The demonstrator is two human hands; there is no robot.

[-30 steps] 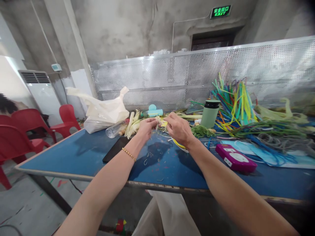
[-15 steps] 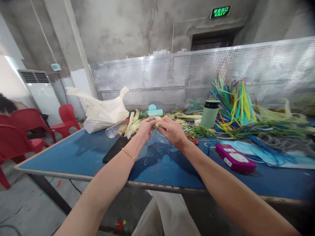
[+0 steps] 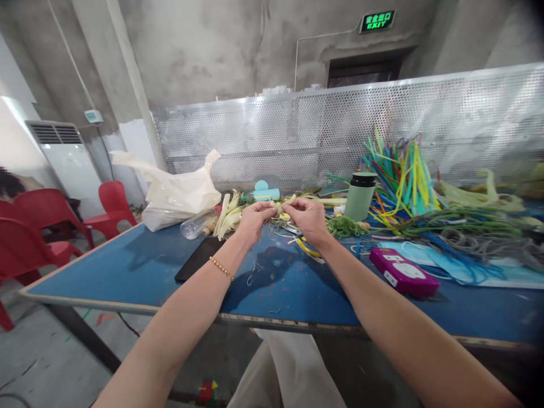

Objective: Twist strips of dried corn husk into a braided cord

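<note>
Over the middle of the blue table, both hands meet at a small pale-yellow piece of dried husk (image 3: pixel 279 207). My left hand (image 3: pixel 254 221), bracelet at the wrist, is closed with thumb and fingertips pinching its left side. My right hand (image 3: pixel 309 220) pinches the other side, where a short strip end sticks up. Fingers partly cover the piece, so its full shape is hidden. Below the right hand lies a curved yellow thing (image 3: pixel 306 248) with a metal part beside it; its kind is unclear. Pale husks (image 3: pixel 229 215) lie left of the hands.
A white plastic bag (image 3: pixel 181 192), a clear bottle (image 3: pixel 193 228) and a black flat item (image 3: pixel 198 259) are at left. To the right stand a green cup (image 3: pixel 359 198), colourful strips (image 3: pixel 410 181) and a purple box (image 3: pixel 402 272). A perforated metal panel (image 3: pixel 255 136) runs behind.
My hands have moved slightly apart, the right one rightward and turned. More of the husk piece shows between them, and the yellow thing below the right hand has come into view.
</note>
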